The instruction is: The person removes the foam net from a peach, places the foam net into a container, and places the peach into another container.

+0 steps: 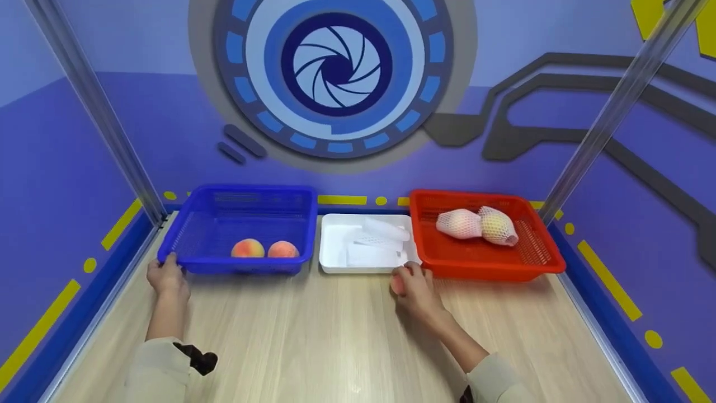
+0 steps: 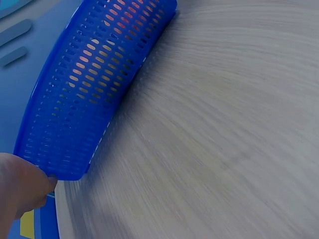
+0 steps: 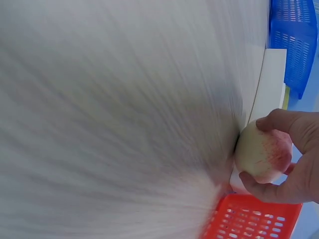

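Note:
My left hand (image 1: pixel 168 278) grips the front left corner of the blue basket (image 1: pixel 218 265); the left wrist view shows the thumb at that corner. Two peaches, one yellow-red (image 1: pixel 248 248) and one pinker (image 1: pixel 283 249), lie inside near its front wall. In my right hand (image 1: pixel 418 292) is another peach (image 3: pixel 261 152), pale with a pink blush, held between thumb and fingers. It sits low, close to the tabletop, in front of the white tray (image 1: pixel 331 246) and beside the red basket (image 1: pixel 481 271). White foam net sleeves (image 1: pixel 373 254) lie in the tray.
Two fruits in foam nets, one pinkish (image 1: pixel 460 224) and one yellowish (image 1: pixel 498 226), lie in the red basket. Both baskets and the tray stand in a row along the back wall. Wooden tabletop (image 1: pixel 302 336) stretches in front, with metal-framed panels at both sides.

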Tool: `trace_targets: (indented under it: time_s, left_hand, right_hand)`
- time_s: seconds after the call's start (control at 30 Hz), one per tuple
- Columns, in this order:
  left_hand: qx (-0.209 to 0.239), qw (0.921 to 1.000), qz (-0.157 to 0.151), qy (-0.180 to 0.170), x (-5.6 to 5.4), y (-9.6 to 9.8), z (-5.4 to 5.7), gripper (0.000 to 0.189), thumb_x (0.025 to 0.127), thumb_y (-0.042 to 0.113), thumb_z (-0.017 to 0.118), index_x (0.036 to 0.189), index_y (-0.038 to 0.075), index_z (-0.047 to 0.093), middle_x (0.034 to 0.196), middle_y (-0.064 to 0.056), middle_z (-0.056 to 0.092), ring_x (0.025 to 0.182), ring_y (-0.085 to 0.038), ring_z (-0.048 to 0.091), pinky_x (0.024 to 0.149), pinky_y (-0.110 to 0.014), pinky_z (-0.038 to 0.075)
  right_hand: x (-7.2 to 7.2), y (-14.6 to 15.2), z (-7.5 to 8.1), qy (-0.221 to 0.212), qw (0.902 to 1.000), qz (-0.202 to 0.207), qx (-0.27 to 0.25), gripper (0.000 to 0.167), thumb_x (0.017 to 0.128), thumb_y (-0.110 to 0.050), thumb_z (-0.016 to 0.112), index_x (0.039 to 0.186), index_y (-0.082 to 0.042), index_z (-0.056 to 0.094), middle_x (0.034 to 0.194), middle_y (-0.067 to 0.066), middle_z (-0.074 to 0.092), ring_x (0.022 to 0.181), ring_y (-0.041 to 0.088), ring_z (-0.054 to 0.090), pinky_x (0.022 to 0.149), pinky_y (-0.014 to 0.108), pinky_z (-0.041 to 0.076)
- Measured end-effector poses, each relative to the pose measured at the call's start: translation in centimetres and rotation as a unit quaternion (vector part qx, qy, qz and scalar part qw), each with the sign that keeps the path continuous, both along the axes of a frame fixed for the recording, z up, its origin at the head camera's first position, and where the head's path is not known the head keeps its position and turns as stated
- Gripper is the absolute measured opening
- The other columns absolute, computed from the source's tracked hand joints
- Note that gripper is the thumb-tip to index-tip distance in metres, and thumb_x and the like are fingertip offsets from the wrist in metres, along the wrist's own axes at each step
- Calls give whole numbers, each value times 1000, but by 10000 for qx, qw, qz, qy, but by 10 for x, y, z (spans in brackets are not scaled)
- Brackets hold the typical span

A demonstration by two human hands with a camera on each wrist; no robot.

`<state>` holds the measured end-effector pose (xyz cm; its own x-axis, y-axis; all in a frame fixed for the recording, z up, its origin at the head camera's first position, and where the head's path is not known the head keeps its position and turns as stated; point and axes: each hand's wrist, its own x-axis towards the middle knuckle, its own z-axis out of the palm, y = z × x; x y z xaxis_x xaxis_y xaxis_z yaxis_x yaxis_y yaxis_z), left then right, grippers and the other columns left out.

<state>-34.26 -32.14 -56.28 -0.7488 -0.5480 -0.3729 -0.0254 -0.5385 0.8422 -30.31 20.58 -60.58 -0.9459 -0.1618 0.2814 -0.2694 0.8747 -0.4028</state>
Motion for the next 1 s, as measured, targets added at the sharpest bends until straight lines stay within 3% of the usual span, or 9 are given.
trace_targets:
  time_s: [0.3,0.53,0.77,1.0]
  left_hand:
    - [-530,9982,-266,-58,2,-3,-2,54,110,20,35,159,5,19,164,-10,24,146,-15,32,116,-25,34]
    - [-561,9975,-425,-72,0,-4,-1,55,110,21,33,160,7,17,162,-9,26,144,-14,34,114,-26,36]
    - [-532,9972,-529,-47,1,-6,1,56,110,22,32,161,6,15,162,-11,25,146,-18,34,115,-30,36]
    - [-777,9944,-718,-15,0,-9,1,55,111,19,31,160,1,15,165,-15,24,148,-21,33,117,-30,35]
  right_hand:
    - [7,-12,17,-210,9995,218,36,50,75,-12,85,120,-21,65,131,14,57,111,39,52,85,47,52]
    - [8,-25,33,-267,9993,239,85,50,76,-17,86,121,-24,65,133,10,57,113,36,52,88,50,55]
    - [8,-37,42,-120,9985,521,66,53,75,-16,88,122,-22,64,130,11,58,111,34,54,88,47,55]
    - [11,-48,48,10,9974,725,-31,54,74,-17,89,122,-22,64,130,10,59,110,35,55,88,47,55]
